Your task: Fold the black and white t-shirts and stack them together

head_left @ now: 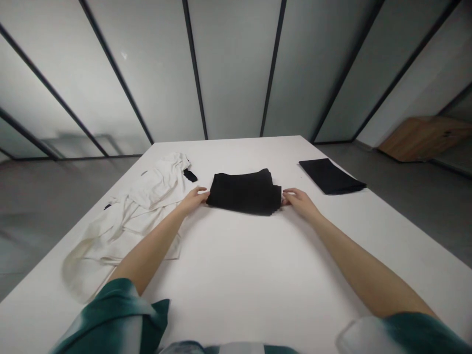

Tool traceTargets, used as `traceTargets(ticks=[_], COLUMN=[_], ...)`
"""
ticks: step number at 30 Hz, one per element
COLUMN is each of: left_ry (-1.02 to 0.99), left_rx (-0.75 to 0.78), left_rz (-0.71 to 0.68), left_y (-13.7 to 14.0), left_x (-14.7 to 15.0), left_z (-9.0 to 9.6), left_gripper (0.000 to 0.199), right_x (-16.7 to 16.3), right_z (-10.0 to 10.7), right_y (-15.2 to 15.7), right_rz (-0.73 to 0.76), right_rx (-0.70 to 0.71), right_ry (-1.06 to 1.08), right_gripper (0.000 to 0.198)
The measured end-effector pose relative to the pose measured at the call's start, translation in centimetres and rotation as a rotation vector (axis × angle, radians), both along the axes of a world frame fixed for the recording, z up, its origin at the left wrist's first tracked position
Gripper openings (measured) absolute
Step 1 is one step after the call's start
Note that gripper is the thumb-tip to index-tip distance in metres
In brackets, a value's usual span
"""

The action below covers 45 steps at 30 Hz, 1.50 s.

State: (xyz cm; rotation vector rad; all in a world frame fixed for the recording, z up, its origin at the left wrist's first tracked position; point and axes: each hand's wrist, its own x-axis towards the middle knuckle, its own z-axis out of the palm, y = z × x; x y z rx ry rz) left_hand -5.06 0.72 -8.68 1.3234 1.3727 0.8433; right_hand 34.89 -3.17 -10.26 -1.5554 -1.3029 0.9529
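Observation:
A folded black garment (243, 192) lies flat in the middle of the white table (239, 275), with layered edges showing at its lower right corner. At its left edge, my left hand (196, 197) has its fingers closed on the cloth. My right hand (297, 199) pinches the opposite edge near the lower right corner, its fingertips partly hidden by the fabric. What kind of garment it is cannot be told while folded.
Crumpled white clothing (129, 221) with small black parts spreads along the table's left side. Another folded black piece (330, 176) lies near the right edge. Frosted glass panels (232, 69) stand behind the table, and a wooden board (424, 137) is at far right.

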Motion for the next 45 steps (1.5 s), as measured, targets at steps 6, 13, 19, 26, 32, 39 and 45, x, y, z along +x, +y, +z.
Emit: traceTargets(ticks=[6,13,19,26,32,39,45], left_ry=[0.447,0.572,0.397,0.102,0.282,0.72,0.91], left_rx=[0.093,0.351,0.546,0.506,0.432,0.828,0.547], left_rz=[0.046,0.109,0.068,0.115,0.268,-0.135,-0.234], left_y=[3.2,3.6,3.2,3.8,5.9,3.1,2.5], left_x=[2.2,4.8,4.0,4.3,4.6,7.5,7.3], left_z=[1.3,-1.3,-2.2,-0.8,0.7,0.5,-2.0], left_gripper=[0.056,0.031,0.006,0.007,0.02,0.049,0.061], right_x=[-1.8,-4.6,-4.5,-4.8,-4.1,-6.6,-6.0], right_z=[0.8,-1.3,-1.1,0.5,2.1,3.0,-0.2], right_y=[3.3,2.8,1.7,1.6,5.1,4.4,4.0], right_rz=[0.031,-0.015,-0.042,-0.108,-0.195,0.087,0.199], right_rx=[-0.019,0.228,0.495,0.702,0.574,0.64,0.204], right_ry=[-0.253,-0.509,-0.658,-0.572,-0.665,-0.823,-0.915], right_gripper=[0.036,0.044,0.028,0.021,0.022,0.037,0.054])
